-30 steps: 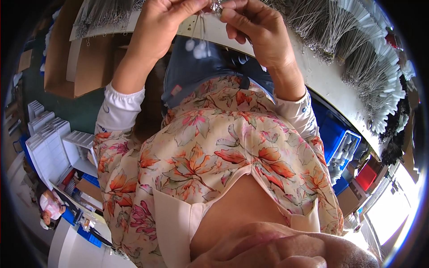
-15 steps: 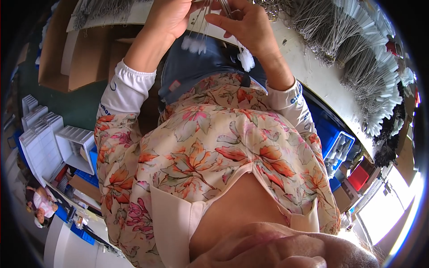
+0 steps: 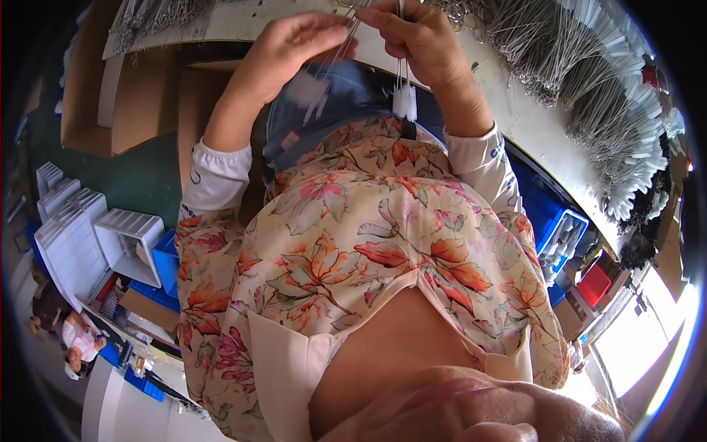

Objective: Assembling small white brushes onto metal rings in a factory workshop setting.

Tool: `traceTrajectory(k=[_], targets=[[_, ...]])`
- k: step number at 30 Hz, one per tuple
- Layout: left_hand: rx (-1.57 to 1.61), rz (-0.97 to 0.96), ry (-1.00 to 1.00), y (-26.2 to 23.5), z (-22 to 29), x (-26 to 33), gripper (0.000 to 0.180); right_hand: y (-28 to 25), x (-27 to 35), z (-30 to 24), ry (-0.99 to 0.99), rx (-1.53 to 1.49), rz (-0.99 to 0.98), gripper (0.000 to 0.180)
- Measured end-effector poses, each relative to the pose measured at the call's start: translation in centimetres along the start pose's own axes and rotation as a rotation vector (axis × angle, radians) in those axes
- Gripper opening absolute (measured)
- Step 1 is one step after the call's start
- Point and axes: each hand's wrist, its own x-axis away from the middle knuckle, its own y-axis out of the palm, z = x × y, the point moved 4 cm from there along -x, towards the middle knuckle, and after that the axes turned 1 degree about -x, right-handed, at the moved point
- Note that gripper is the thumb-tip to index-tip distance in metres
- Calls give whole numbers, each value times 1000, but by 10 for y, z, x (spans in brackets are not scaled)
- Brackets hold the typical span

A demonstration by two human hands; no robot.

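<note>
My right hand (image 3: 426, 43) is closed on thin wire-handled brushes. Below it hangs a small bunch with white bristle heads (image 3: 405, 102). More wire brushes (image 3: 315, 90) slant down to the left from near its fingertips, their white heads smeared by motion. My left hand (image 3: 294, 46) is beside these slanting wires, fingers stretched out and slightly apart; the wires cross in front of its fingertips. Whether it touches them is hard to tell. The upper wire ends run out at the picture's top edge. Both hands are above my lap, at the table's edge.
On the white table (image 3: 526, 125) at the right lies a big row of wire brushes (image 3: 611, 110) with pale bristles. More wires (image 3: 158, 18) lie at the far left. Cardboard boxes (image 3: 147, 103) stand left, white crates (image 3: 129, 236) behind them. Another person (image 3: 79, 340) is far off.
My left hand has moved down and left, its fingers straightening. The left brushes have swung and blurred. The right bunch now hangs straighter, and my right hand has shifted slightly.
</note>
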Motion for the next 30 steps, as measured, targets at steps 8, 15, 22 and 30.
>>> traceTrajectory(k=[8,15,22,30], targets=[[22,43,-91,-4,3,21,26,-6,-1,2,35,-76,-9,16],[-86,71,-96,-2,16,29,21,-8,3,4,-4,-112,-100,14],[-151,95,-81,-6,24,33,20,-8,3,8,35,-75,-104,10],[-46,6,-146,3,26,33,21,-7,7,10,20,-110,-51,10]])
